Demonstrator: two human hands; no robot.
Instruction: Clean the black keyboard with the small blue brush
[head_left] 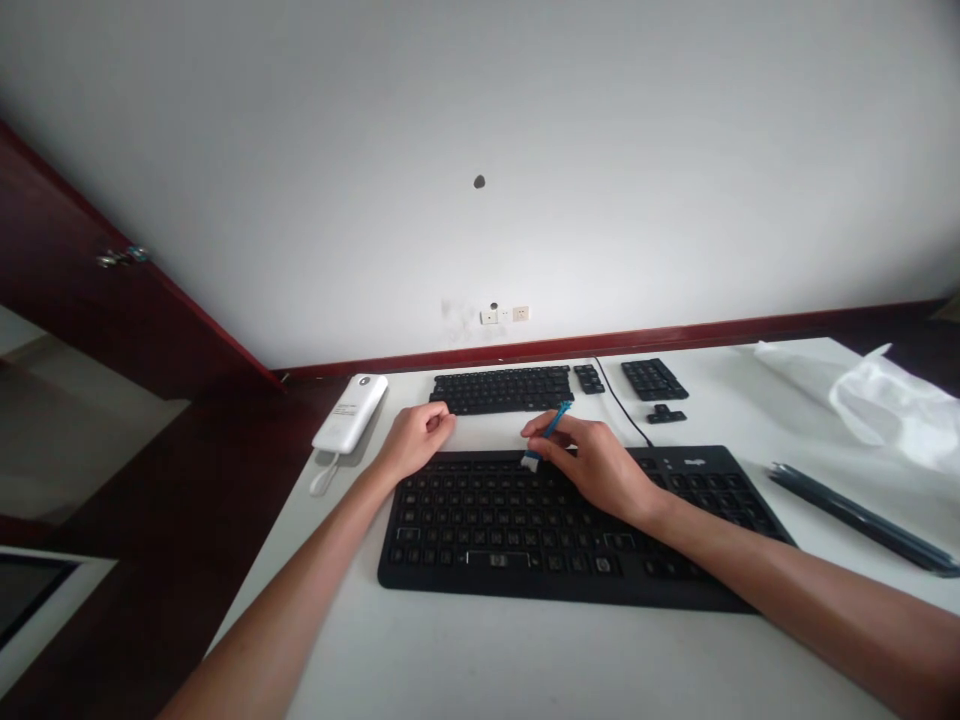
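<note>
Though near keyboard (559,535), dark rods (862,519) apart.

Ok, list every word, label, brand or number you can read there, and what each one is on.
Nothing reads clearly.
White device: dark print, too small and blurred.
Black keyboard: pale mark at its upper right, too blurred to read.
Keycaps laid out behind it: any legends are too small to tell.

White device (349,414) at left, crumpled plastic (896,398) at right, wall sockets (505,315), red door (142,315).
</note>
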